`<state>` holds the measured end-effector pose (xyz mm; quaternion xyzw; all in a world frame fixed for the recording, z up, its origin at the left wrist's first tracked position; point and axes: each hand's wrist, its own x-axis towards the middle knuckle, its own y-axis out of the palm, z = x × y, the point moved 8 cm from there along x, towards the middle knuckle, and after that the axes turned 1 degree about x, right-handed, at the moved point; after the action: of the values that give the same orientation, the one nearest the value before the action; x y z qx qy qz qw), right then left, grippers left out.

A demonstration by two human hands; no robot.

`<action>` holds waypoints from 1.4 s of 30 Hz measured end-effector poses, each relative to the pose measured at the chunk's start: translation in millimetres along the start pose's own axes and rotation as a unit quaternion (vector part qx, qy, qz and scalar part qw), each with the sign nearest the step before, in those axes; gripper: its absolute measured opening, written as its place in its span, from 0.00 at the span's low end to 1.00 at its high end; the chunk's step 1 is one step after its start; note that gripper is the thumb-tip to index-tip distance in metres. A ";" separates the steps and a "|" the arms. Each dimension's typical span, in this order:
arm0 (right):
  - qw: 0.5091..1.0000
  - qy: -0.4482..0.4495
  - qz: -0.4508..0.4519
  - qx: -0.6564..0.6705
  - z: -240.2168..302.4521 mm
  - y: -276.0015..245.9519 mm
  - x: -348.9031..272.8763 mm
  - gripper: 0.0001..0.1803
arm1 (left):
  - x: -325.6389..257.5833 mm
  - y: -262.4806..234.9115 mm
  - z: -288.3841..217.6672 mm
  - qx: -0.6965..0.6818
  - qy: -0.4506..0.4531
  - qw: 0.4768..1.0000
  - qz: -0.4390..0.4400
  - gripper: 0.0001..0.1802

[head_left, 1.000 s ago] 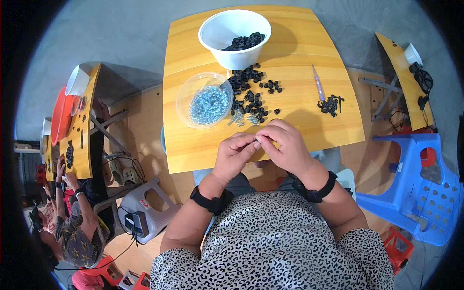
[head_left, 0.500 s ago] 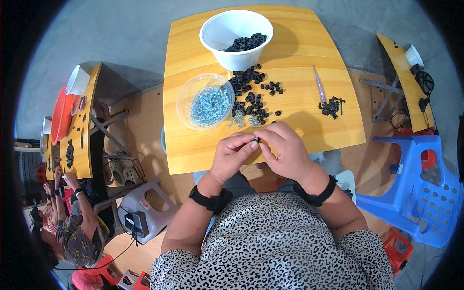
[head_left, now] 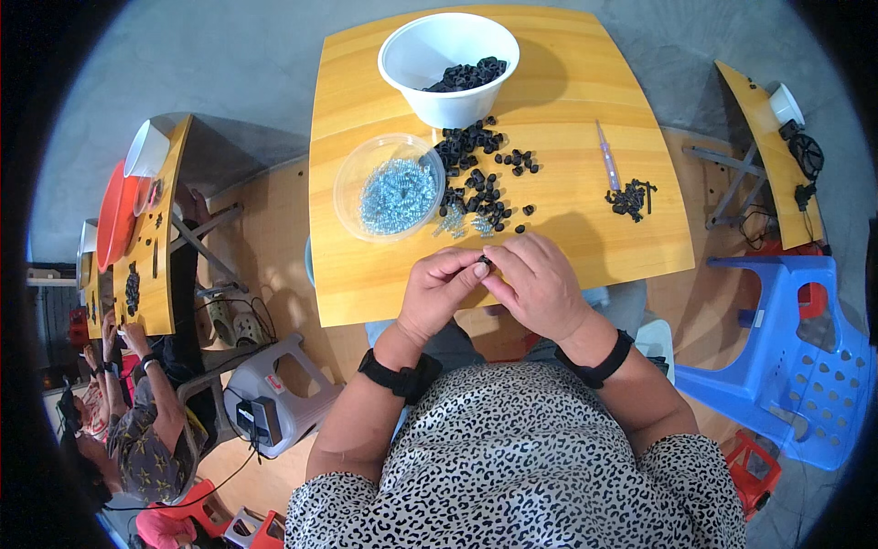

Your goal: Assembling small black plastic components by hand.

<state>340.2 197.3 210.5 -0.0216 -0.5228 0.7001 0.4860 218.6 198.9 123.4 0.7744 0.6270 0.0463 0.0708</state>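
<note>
A small black part is pinched between the fingertips of the left hand and the right hand, both sets of fingers clenched on it just above the near edge of the yellow bench. Beyond the hands lie a scatter of loose black parts and a clear dish of small metal springs, with a white bowl of more black parts farther back. A slim pen-like tool and a smaller heap of black pieces sit to the right.

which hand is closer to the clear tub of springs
Left. The left hand sits just below and slightly right of the clear tub of springs; the right hand is farther right, past the left hand.
</note>
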 end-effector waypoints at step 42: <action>0.998 -0.025 -0.042 -0.031 4.7 3.6 -4.5 0.20 | 0.4 -4.6 4.3 -0.007 -0.027 1.000 0.007 0.10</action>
<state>337.7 190.9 207.7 0.0032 -0.5564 0.6629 0.5010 214.9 200.1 118.4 0.7793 0.6189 0.0306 0.0927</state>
